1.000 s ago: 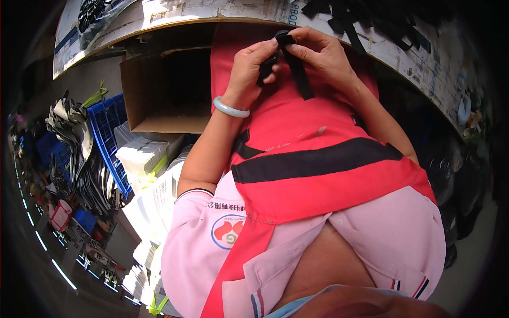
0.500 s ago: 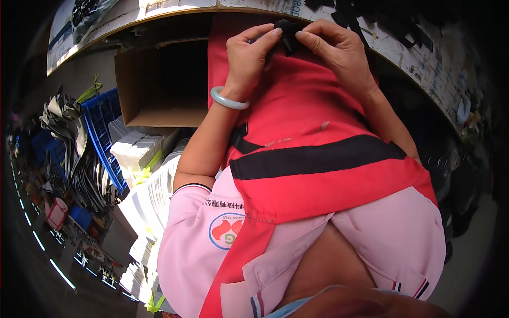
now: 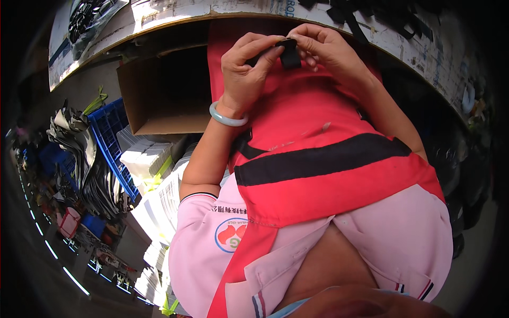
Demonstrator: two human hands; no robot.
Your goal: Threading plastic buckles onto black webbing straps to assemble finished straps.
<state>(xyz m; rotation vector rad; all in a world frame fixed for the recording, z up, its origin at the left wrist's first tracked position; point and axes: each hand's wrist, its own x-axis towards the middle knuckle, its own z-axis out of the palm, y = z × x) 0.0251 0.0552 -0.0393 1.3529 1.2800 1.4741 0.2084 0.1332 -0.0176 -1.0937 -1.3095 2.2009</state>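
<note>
Above the red apron (image 3: 302,111) on my lap, a short black webbing strap (image 3: 290,56) hangs between my two hands in a small loop. My left hand (image 3: 246,66), with a pale bangle on its wrist, pinches it at the left side between thumb and fingers. My right hand (image 3: 330,52) grips its upper end with thumb and forefinger, the other fingers curled behind. The fingertips of both hands almost meet at the top of the strap. Some dark part at that spot is too small and covered to make out.
The worktable (image 3: 238,7) curves across the top, with a clear bag of shiny black parts (image 3: 87,21) at left and loose black straps (image 3: 382,16) at right. Below it stands an open cardboard box (image 3: 159,124). A blue crate (image 3: 108,143) and bundled white sheets (image 3: 148,159) are at left.
Both hands have moved slightly down and closer together. The strap now hangs more fully in view, and a rounded dark part that showed above the left fingertips is mostly hidden.
</note>
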